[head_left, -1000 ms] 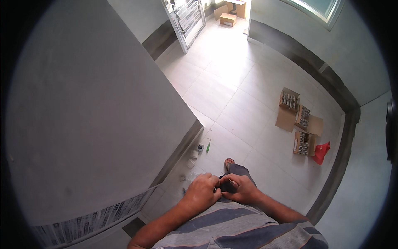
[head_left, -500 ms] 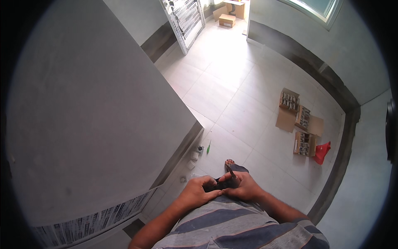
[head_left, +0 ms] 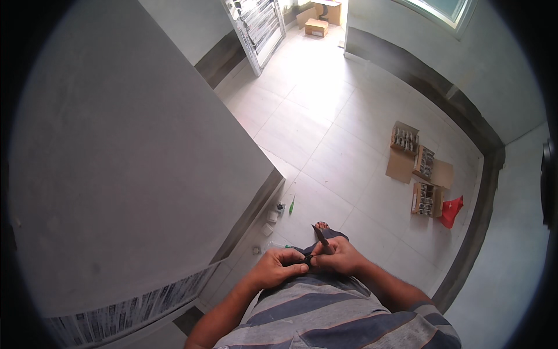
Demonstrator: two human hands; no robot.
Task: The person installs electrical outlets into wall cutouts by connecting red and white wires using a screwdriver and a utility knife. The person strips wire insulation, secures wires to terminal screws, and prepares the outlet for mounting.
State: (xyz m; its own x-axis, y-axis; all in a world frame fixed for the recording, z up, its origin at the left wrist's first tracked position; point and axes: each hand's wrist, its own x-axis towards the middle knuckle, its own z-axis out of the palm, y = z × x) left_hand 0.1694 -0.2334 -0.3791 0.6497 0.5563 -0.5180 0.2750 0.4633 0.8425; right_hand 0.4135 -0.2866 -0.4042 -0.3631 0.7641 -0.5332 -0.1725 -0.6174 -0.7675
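Close in front of my body, both hands meet at a small dark piece (head_left: 307,259) whose kind I cannot make out. My left hand (head_left: 278,267) is closed, with thumb and forefinger pinching the piece from the left. A slim, dark, pointed tool (head_left: 319,235) is in the closed grip of my right hand (head_left: 340,256). Its tip points up and away from me, while that hand's thumb and forefinger press together at the piece. On the floor ahead of my left hand lies a green-handled screwdriver (head_left: 292,205).
Small white boxes (head_left: 270,221) sit along the wall corner (head_left: 279,177) at left. Open cartons of packed parts (head_left: 426,200) and a red bag (head_left: 451,212) lie at right. A wrapped door panel (head_left: 256,35) and a cardboard box (head_left: 317,27) are far ahead. My foot (head_left: 321,225) is just beyond my hands.
The pointed tool in my right hand has tilted, its tip now further left and higher. My right thumb and forefinger have closed in on the dark piece. A green item now shows beside my left hand.
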